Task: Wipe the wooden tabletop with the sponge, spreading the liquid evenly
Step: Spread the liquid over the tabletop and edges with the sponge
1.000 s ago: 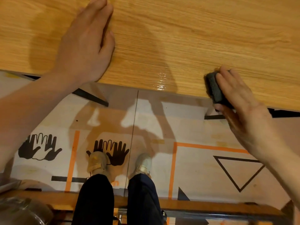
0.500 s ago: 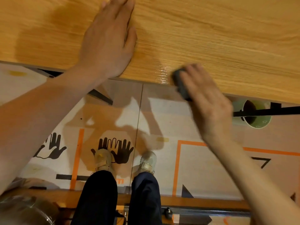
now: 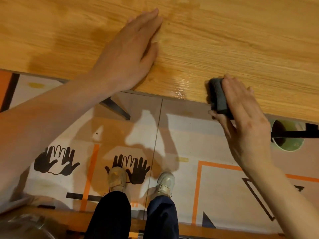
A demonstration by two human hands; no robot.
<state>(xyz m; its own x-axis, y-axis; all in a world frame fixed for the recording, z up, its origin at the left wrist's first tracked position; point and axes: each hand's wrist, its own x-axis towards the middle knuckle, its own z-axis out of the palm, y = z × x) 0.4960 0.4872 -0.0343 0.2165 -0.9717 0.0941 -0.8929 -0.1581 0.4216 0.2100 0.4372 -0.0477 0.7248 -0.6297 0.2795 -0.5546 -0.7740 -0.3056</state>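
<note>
The wooden tabletop (image 3: pixel 233 40) fills the upper part of the head view, its near edge running from left down to right. My right hand (image 3: pixel 245 121) grips a dark grey sponge (image 3: pixel 218 96) at that near edge, thumb under the sponge's lower end, fingers over its right side. A glossy wet patch (image 3: pixel 180 87) shines on the wood just left of the sponge. My left hand (image 3: pixel 131 54) lies flat, palm down, on the tabletop, fingers straight and pointing up-right.
Below the table edge is a patterned floor with black hand prints (image 3: pixel 131 167), orange lines and a black triangle. A green cup (image 3: pixel 287 137) stands on the floor under the table's right part. My feet (image 3: pixel 117 180) stand near the middle.
My right hand with the sponge swept left along the table edge, then back to the right. The view shifted, so my left hand now sits further right in the frame.
</note>
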